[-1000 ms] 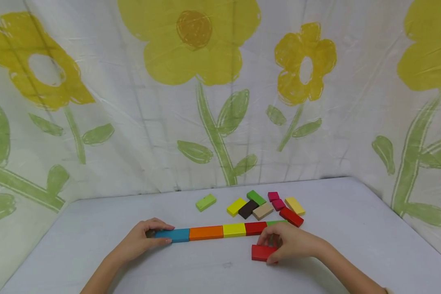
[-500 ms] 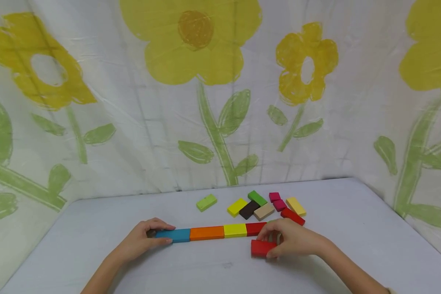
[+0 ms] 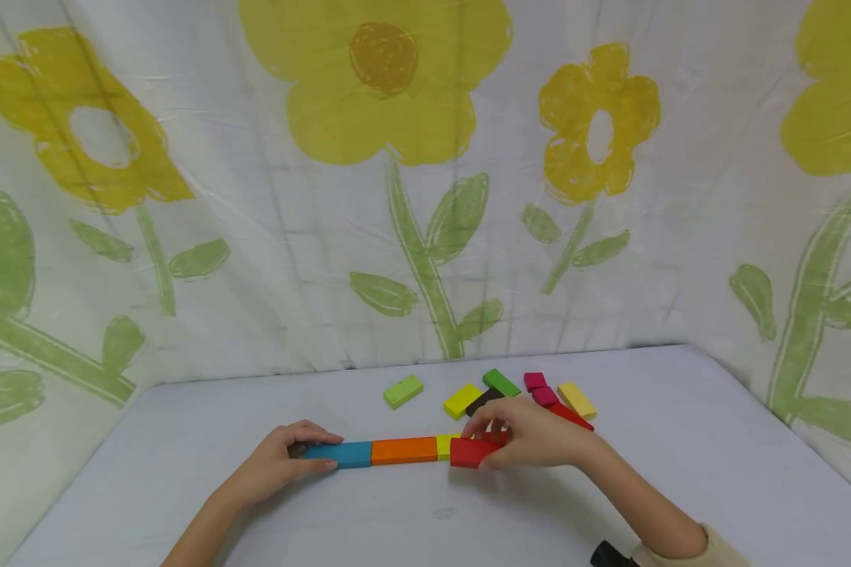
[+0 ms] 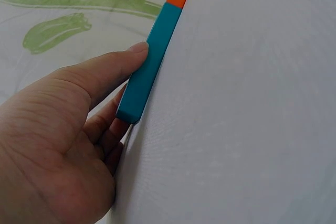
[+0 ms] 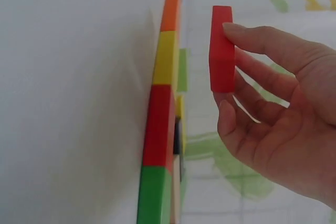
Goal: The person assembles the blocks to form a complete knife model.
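Observation:
My left hand point(image 3: 276, 466) pinches the blue block point(image 3: 351, 454) at the left end of a straight row, thumb on its near side. Right of it follow an orange block point(image 3: 404, 450) and a yellow block point(image 3: 444, 446). A red block point(image 5: 159, 124) and a green block point(image 5: 154, 195) continue the row in the right wrist view. Between thumb and fingers, my right hand point(image 3: 535, 433) holds another red block point(image 3: 470, 453). The right wrist view shows that block raised over the row. In the head view, hand and held block hide most of the row's right part.
Behind the row lie loose blocks: light green point(image 3: 403, 391), yellow point(image 3: 462, 401), dark brown point(image 3: 483, 402), green point(image 3: 501, 383), pale yellow point(image 3: 577, 400), red point(image 3: 573, 416) and two small pink ones point(image 3: 535, 382). A flower-print curtain point(image 3: 312, 260) hangs behind the white table point(image 3: 312, 528).
My right hand has lifted the red block from in front of the row and carried it left and away from me, over the yellow block. The left hand stays at the blue block.

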### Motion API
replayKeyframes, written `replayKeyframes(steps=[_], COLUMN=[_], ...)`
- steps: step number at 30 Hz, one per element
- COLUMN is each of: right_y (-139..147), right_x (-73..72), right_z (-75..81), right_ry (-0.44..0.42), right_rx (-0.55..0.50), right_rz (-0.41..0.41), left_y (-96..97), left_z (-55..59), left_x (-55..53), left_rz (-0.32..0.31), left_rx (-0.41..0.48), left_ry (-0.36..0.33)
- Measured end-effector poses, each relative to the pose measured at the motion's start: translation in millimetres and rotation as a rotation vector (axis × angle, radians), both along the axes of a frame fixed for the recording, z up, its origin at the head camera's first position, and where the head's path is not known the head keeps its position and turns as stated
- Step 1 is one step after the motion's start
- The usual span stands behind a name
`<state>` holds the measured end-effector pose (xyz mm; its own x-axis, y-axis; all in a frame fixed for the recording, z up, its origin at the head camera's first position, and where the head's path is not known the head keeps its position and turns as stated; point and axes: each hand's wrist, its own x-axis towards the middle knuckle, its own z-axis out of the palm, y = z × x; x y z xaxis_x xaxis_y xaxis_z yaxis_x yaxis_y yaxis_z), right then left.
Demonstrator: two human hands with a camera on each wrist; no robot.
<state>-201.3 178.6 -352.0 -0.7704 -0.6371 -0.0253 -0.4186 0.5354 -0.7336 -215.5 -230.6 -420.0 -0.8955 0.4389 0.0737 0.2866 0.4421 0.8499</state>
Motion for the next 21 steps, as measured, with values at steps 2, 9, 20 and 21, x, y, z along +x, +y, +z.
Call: replayKeyframes(steps=[2, 9, 20, 21], right_y=[-6, -25, -51, -52], right_x=[-2.8, -12.0, -15.6, -15.8], right_z=[1.4, 4.0, 0.8, -0.6], right_ry=[0.007, 0.048, 0.045, 0.052], right_rx=[-0.001, -0.013, -0.078, -0.085], right_rz=[0.002, 0.017, 0.032, 0.034], left_y=[0.4, 0.5, 1.2, 1.6], left_z=[0.0, 0.3, 1.1, 1.5], left_x=[-0.3, -0.3, -0.1, 0.4], left_rz=[0.000, 0.001, 0.000, -0.002], left_rx=[0.001, 0.001, 0.012, 0.014], left_ry=[-0.001, -0.007, -0.012, -0.007])
